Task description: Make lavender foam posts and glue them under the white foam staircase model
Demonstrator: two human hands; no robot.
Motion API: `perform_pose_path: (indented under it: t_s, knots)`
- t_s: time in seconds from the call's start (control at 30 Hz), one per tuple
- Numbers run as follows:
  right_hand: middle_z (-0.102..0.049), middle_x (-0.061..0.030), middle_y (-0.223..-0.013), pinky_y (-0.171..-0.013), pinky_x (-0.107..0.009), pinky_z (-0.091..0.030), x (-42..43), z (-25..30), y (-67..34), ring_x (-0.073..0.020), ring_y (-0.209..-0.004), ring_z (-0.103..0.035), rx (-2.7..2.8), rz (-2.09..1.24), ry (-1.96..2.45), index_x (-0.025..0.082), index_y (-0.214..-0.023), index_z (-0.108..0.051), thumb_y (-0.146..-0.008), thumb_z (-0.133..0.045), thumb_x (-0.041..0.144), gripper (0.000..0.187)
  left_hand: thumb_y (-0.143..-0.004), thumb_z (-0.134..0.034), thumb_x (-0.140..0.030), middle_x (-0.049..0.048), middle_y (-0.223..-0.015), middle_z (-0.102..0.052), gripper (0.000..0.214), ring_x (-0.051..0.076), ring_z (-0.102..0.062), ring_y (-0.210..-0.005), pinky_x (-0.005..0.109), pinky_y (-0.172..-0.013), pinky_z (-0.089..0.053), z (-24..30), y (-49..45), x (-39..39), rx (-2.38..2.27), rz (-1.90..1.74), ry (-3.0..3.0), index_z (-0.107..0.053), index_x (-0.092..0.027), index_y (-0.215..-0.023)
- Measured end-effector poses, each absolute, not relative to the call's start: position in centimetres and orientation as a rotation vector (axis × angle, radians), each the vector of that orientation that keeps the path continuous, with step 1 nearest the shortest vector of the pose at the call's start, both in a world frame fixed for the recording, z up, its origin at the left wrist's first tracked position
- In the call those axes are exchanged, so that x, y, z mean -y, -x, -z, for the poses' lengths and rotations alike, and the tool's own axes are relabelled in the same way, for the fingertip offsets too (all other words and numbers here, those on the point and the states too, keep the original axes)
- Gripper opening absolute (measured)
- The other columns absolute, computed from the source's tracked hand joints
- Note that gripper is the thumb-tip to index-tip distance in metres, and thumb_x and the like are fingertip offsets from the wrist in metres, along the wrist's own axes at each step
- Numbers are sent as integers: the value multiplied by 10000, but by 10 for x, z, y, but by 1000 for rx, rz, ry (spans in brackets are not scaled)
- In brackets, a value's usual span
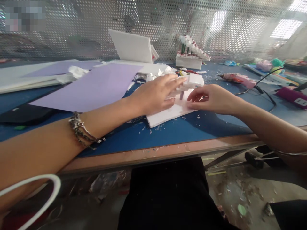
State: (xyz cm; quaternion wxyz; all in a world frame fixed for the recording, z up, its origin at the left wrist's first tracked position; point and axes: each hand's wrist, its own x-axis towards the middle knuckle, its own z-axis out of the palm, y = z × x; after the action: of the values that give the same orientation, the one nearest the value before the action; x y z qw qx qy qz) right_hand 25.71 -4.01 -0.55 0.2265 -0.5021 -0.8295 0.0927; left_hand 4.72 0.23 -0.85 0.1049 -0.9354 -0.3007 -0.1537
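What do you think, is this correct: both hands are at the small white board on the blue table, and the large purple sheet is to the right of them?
Not quite: the large purple sheet is to the left of both hands, as the head view shows.

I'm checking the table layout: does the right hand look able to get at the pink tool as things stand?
Probably yes: the pink tool lies beyond the right hand, to its right, and nothing seems to stand between them, though a black cord trails close by.
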Motion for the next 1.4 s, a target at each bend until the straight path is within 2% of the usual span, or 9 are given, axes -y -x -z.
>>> perform_pose_path:
  t_s: [0.1, 0.23, 0.37, 0.5, 0.63, 0.77, 1.0, 1.17, 1.4]
  knots:
    - [-671, -34, -794, -650, -274, -423, 43, 8, -261, -137, -691, -582, 2322, -257, 1304, 183, -814, -699, -726, -626, 374, 222, -817, -397, -301, 96, -1399, -368, 625, 260, -370, -1269, 412, -1024, -341, 10, -47, -8, 892, 461, 2821, -224, -205, -1410]
    - [-671, -37, -809, -682, -270, -421, 46, 12, -259, -139, -719, -581, 2330, -79, 1285, 191, -810, -705, -778, -588, 302, 165, -803, -404, -337, 72, -1397, -375, 650, 273, -376, -1262, 419, -1035, -318, 9, -45, -12, 928, 416, 2829, -215, -215, -1412]
    - [-664, -50, -827, -705, -282, -397, 47, 12, -253, -154, -746, -576, 2398, 105, 1271, 170, -846, -697, -799, -567, 261, 165, -788, -417, -382, 80, -1431, -327, 680, 274, -338, -1290, 402, -1065, -269, 6, -41, -12, 941, 358, 2862, -215, -204, -1412]
    - [-661, -45, -812, -710, -294, -386, 46, 11, -249, -160, -722, -570, 2420, 102, 1244, 181, -953, -679, -790, -569, 260, 212, -780, -420, -397, 76, -1450, -291, 708, 268, -334, -1292, 386, -1060, -279, 7, -39, -10, 1024, 352, 2863, -179, -219, -1422]
    - [-650, -41, -816, -729, -302, -377, 46, 9, -245, -168, -764, -563, 2499, 57, 1146, 209, -808, -688, -805, -532, 227, 158, -773, -413, -386, 53, -1439, -307, 700, 255, -345, -1282, 366, -1047, -298, 8, -41, -9, 1078, 366, 2843, -186, -238, -1418]
    - [-644, -42, -776, -690, -302, -378, 48, 10, -241, -167, -731, -552, 2465, 90, 1197, 195, -791, -673, -780, -541, 196, 132, -762, -410, -402, 42, -1403, -359, 689, 262, -386, -1246, 377, -1029, -317, 5, -44, -4, 1152, 366, 2797, -219, -249, -1406]
    - [-648, -37, -726, -595, -259, -388, 50, 24, -238, -109, -608, -508, 2007, -230, 1295, 148, -779, -694, -722, -596, 239, 146, -714, -422, -583, 49, -1275, -468, 693, 313, -500, -1115, 429, -949, -388, -3, -50, 20, 1325, 320, 2687, -364, -266, -1327]
    - [-598, -11, -625, -536, -250, -319, 51, 26, -238, -90, -557, -426, 1857, -282, 1461, 138, -771, -706, -687, -626, 260, 168, -715, -425, -590, 58, -1270, -458, 712, 328, -483, -1132, 440, -954, -383, 0, -54, 28, 1382, 344, 2653, -338, -264, -1343]
    - [-622, -17, -651, -518, -243, -323, 51, 25, -236, -92, -561, -455, 1802, -437, 1453, 140, -715, -680, -674, -641, 282, 152, -737, -400, -576, 77, -1306, -426, 704, 318, -446, -1170, 418, -941, -401, 3, -55, 30, 1385, 341, 2640, -318, -244, -1352]
